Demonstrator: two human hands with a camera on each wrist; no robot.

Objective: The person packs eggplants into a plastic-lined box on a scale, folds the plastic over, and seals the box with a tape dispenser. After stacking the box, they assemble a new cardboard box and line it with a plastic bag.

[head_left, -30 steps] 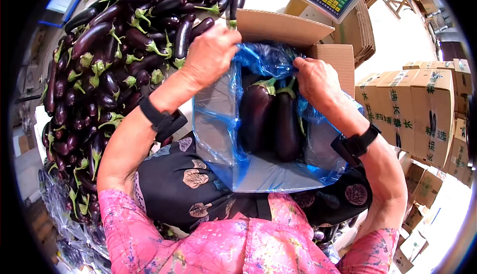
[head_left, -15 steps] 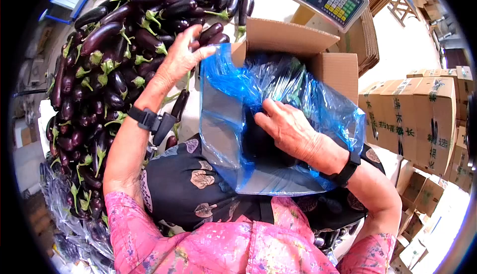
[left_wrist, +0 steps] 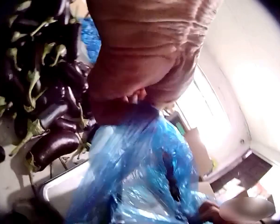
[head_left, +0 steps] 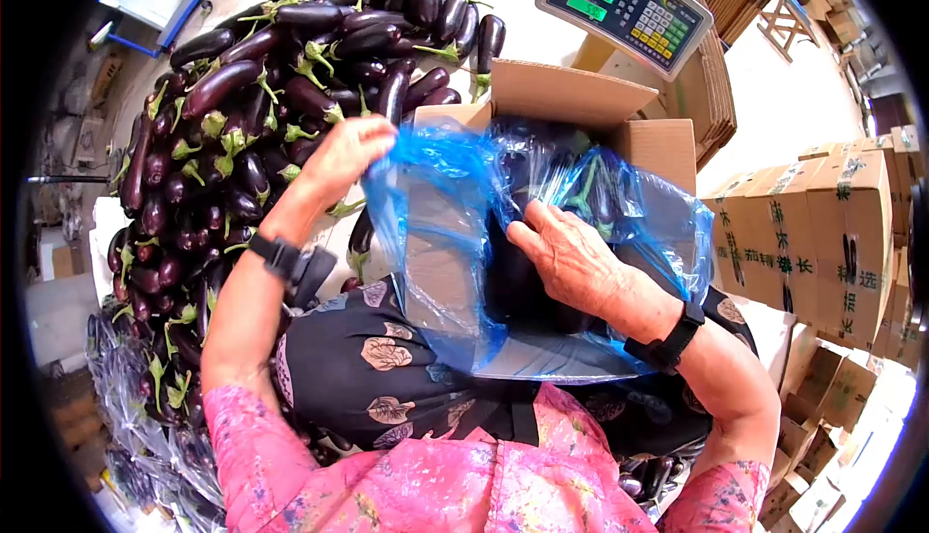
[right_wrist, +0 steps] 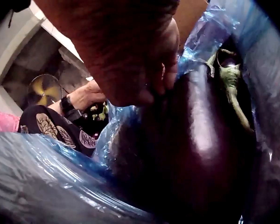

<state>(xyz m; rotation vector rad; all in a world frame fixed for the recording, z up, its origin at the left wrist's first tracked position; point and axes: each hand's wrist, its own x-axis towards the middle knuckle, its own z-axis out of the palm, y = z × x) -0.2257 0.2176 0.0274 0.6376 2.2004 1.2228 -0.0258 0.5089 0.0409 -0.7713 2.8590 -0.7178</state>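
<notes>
An open cardboard box (head_left: 571,90), lined with a thin blue plastic bag (head_left: 440,170), rests on the person's lap. Dark purple eggplants (head_left: 513,272) lie inside it; the right wrist view gives a close look at a glossy eggplant (right_wrist: 205,126) with a green stem. At the box's left side, the left hand (head_left: 346,154) pinches the bag's edge and holds it up and out, as the left wrist view also shows. Over the middle of the box, the right hand (head_left: 590,267) has its fingers curled on gathered plastic, just above the eggplants.
A large heap of eggplants (head_left: 227,141) spreads along the left. Behind the box stands a scale with a lit green display (head_left: 629,9), beside stacked flat cardboard (head_left: 711,112). Taped, printed boxes (head_left: 813,233) are stacked on the right.
The right hand has come from the bag's far edge to the middle, drawing plastic over part of the eggplants. The left hand moved left, was spread at the edge, and now pinches the bag.
</notes>
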